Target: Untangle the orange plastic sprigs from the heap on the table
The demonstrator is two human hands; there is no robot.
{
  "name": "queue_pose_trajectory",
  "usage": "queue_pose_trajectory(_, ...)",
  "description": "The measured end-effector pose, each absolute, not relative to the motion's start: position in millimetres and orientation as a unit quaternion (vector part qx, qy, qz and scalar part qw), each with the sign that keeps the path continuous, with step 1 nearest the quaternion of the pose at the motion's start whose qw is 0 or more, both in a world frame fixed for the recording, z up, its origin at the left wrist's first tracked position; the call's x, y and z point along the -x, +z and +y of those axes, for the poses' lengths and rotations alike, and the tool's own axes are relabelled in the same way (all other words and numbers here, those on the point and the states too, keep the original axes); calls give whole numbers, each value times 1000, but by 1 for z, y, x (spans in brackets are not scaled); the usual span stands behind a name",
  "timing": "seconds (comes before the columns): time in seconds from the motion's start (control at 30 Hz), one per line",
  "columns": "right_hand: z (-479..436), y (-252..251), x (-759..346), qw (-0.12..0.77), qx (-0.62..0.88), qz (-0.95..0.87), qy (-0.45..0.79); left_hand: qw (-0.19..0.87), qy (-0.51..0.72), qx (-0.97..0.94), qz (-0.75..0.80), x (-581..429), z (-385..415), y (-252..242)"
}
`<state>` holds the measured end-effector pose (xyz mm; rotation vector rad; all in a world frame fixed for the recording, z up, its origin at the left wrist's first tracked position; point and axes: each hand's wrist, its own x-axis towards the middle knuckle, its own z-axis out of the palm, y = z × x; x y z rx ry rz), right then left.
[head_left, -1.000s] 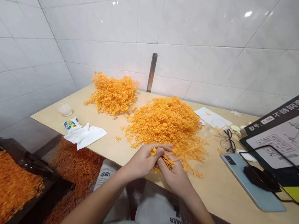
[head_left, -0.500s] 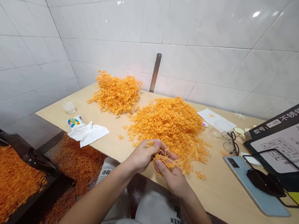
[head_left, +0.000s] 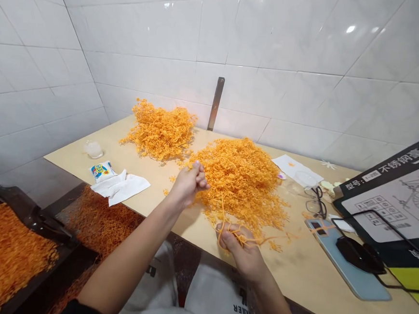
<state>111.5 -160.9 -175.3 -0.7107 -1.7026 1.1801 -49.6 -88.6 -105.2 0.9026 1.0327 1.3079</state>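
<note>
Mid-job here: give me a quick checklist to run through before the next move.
1. Right hand gripping orange sprigs: ok, strands wrapped about its fingers.
2. Left hand holding nothing: cannot tell; its fingers are curled, with orange behind.
3. Larger orange heap on the table: ok, just beyond the hands.
4. Phone clear of strands: not ok, a blurred one crosses its upper end in view.
5. Eyeglasses clear of both hands: ok, off to the right.
6. Tissue fully on the table: not ok, a corner overhangs the edge.
</note>
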Motion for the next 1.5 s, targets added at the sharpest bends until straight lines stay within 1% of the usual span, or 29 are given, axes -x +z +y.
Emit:
queue_pose_trajectory(0.07,-165,-176,-114,467,293,-687,473,515,574,-412,485,56,-79,-106)
queue_pose_trajectory(0.17,-167,-174,-117,495,315,-676,446,450,548,-464,531,69,-67,-112)
queue_pose_trajectory(0.3,-166,-172,-118,515,320,-668,431,352,478,-537,599,88,-51,-121)
queue_pose_trajectory(0.4,-166,-175,-118,529,329,-653,430,314,423,-569,631,102,-39,-124)
queue_pose_trajectory(0.57,-166,-188,-117,547,311,-612,478,216,310,-666,643,109,-34,-126)
queue_pose_trajectory(0.67,-165,-190,-114,567,274,-563,535,211,293,-699,617,106,-37,-129)
queue_pose_trajectory(0.8,-163,-178,-110,587,237,-506,586,230,275,-722,592,106,-37,-134)
queue_pose_trajectory(0.87,-163,-170,-110,582,229,-494,604,224,288,-722,588,104,-39,-135)
queue_pose_trajectory(0.93,-163,-166,-111,570,214,-488,626,211,329,-722,571,97,-47,-134)
queue_pose_trajectory(0.97,-163,-164,-111,565,204,-487,634,221,359,-719,552,92,-55,-134)
queue_pose_trajectory(1.0,-162,-164,-110,561,195,-486,641,256,385,-716,522,84,-65,-133)
queue_pose_trajectory(1.03,-162,-164,-110,557,187,-487,647,314,406,-710,482,76,-77,-134)
queue_pose_trajectory(1.07,-162,-165,-108,554,182,-487,650,399,409,-697,434,68,-90,-135)
queue_pose_trajectory(1.13,-162,-167,-104,556,178,-484,652,566,366,-653,345,52,-116,-138)
queue_pose_trajectory(1.2,-161,-170,-98,561,176,-478,653,678,341,-582,291,40,-134,-142)
queue_pose_trajectory(1.23,-161,-171,-96,560,172,-480,653,713,356,-538,275,36,-139,-144)
queue_pose_trajectory(1.3,-161,-172,-91,556,161,-487,654,756,420,-437,248,30,-144,-146)
queue_pose_trajectory(1.37,-161,-174,-88,549,156,-501,651,773,471,-350,241,27,-143,-147)
queue_pose_trajectory(1.43,-164,-175,-88,547,163,-512,641,784,483,-294,258,26,-140,-146)
queue_pose_trajectory(1.5,-169,-176,-89,542,172,-522,635,765,506,-261,301,30,-132,-143)
